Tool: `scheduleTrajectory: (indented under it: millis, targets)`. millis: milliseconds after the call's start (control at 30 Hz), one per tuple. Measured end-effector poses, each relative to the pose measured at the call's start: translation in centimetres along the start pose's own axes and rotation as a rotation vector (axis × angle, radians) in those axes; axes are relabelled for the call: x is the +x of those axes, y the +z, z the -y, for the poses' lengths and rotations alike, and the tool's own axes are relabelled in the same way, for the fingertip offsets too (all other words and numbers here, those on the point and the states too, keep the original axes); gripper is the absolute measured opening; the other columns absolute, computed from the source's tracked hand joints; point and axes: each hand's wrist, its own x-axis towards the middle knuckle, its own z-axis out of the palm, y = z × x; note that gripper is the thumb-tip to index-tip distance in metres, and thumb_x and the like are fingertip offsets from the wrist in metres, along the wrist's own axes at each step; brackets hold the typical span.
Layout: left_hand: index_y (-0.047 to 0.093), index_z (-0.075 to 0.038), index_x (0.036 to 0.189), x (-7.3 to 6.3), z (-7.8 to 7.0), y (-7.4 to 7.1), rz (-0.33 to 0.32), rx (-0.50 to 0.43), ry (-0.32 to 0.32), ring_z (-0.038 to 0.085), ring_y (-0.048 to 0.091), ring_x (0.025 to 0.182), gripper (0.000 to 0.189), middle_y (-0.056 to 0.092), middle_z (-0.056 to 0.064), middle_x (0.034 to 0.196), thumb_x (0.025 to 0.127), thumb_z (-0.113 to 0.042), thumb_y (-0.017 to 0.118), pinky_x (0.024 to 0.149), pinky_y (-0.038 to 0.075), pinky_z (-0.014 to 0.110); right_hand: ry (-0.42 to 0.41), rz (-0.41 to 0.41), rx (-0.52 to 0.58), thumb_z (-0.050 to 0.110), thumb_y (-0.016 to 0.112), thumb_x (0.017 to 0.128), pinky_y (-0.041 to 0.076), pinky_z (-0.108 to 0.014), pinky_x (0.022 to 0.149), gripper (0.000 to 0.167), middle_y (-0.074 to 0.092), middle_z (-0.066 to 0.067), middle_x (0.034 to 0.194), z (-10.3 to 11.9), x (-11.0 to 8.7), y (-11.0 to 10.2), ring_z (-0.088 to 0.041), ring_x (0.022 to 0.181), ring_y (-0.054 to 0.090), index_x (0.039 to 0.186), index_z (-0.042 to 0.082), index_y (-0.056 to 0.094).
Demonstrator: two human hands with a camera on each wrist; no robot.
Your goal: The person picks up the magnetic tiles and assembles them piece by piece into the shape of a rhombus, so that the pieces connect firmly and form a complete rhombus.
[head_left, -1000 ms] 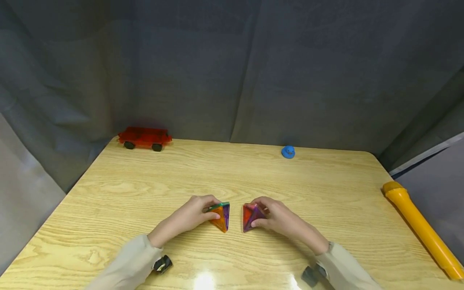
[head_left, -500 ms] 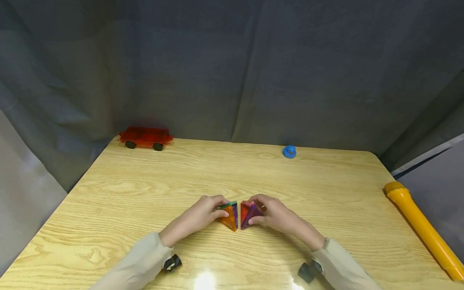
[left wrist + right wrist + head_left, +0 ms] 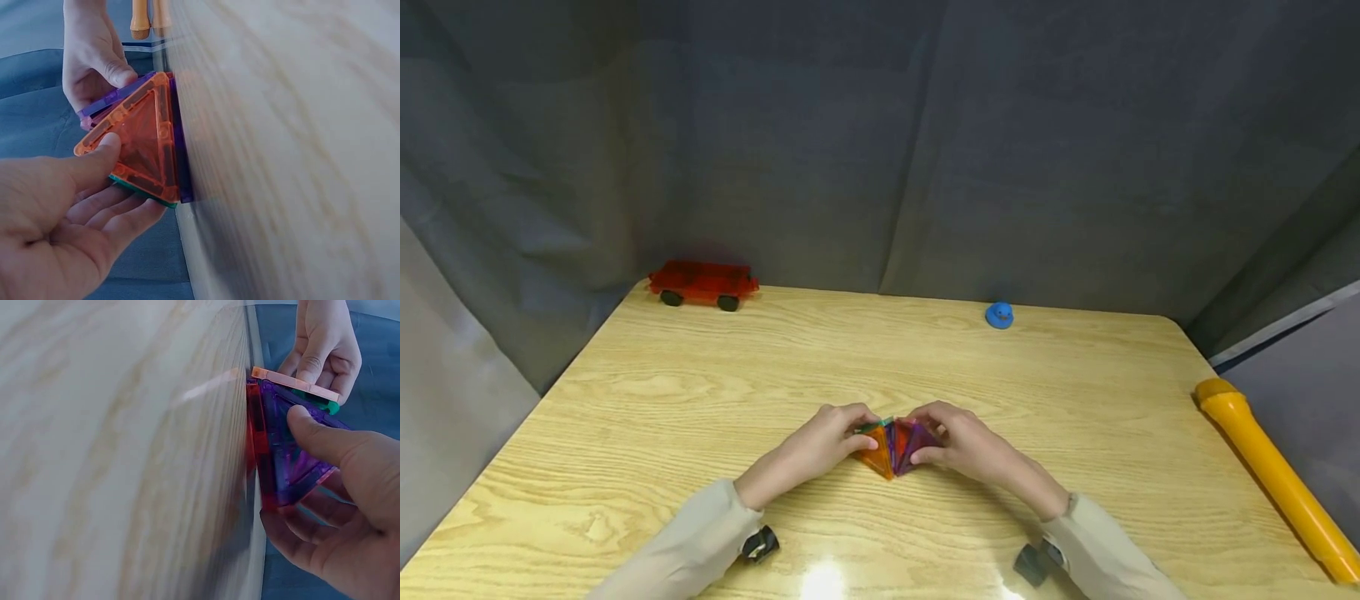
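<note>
Near the middle of the table, two small pyramids of translucent magnetic tiles meet side to side. My left hand [image 3: 827,443] grips the left pyramid [image 3: 877,458], which has an orange triangle, a green one and a purple side; its thumb presses the orange tile [image 3: 147,137] in the left wrist view. The right pyramid [image 3: 919,440], with purple, red and pink tiles, is pinched in my right hand [image 3: 966,442]. In the right wrist view, that thumb lies on the purple tile [image 3: 284,450] while the fingers curl underneath. The inner faces are mostly hidden.
A red wheeled tile car [image 3: 703,283] stands at the table's back left corner. A blue rubber duck [image 3: 999,315] sits near the back edge. Along the right edge lies a long orange-yellow tube [image 3: 1273,475]. Dark curtain [image 3: 790,150] hangs behind the wooden table [image 3: 700,400].
The left hand has carried its pyramid to the right, and the right hand has moved slightly left. The gap between the two pyramids has closed.
</note>
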Motion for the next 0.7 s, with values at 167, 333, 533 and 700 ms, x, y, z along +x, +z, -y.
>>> scheduleTrajectory:
  millis: [167, 333, 533, 700]
  targets:
    - [0.057, 0.004, 0.123, 0.1, 0.0, 0.0, 0.014, -0.002, -0.017, 0.029, 0.064, 0.104, 0.035, 0.065, 0.019, 0.116, 0.092, -0.013, 0.061, 0.087, 0.052, 0.038, 0.016, -0.014, -0.001, 0.016, 0.071, 0.085, 0.052, -0.022, 0.075, 0.041, 0.059, -0.005, 0.107, 0.8, 0.1, 0.0, -0.018, 0.092, 0.058, 0.122, 0.005, 0.058]
    - [0.058, 0.003, 0.126, 0.2, -0.1, 0.0, 0.027, 0.018, -0.003, 0.027, 0.064, 0.104, 0.038, 0.063, 0.018, 0.12, 0.092, -0.013, 0.061, 0.085, 0.053, 0.036, -0.025, -0.046, -0.027, 0.017, 0.069, 0.086, 0.052, -0.022, 0.074, 0.035, 0.06, -0.006, 0.106, 1.4, 0.4, 0.1, -0.02, 0.093, 0.06, 0.118, 0.005, 0.06]
    - [0.061, 0.003, 0.122, 0.3, -0.1, 0.1, 0.022, 0.001, 0.014, 0.025, 0.065, 0.102, 0.033, 0.065, 0.017, 0.117, 0.092, -0.012, 0.061, 0.085, 0.053, 0.035, -0.046, -0.059, -0.031, 0.014, 0.069, 0.086, 0.054, -0.024, 0.076, 0.032, 0.062, -0.008, 0.108, 1.7, 0.6, 0.2, -0.023, 0.097, 0.061, 0.116, 0.005, 0.062]
    - [0.061, 0.004, 0.121, 0.5, -0.2, 0.1, 0.013, 0.005, -0.001, 0.026, 0.065, 0.102, 0.034, 0.065, 0.018, 0.116, 0.091, -0.012, 0.061, 0.085, 0.053, 0.035, -0.069, -0.073, -0.03, 0.013, 0.069, 0.086, 0.054, -0.026, 0.077, 0.031, 0.063, -0.008, 0.108, 1.6, 0.8, 0.1, -0.024, 0.098, 0.061, 0.115, 0.004, 0.062]
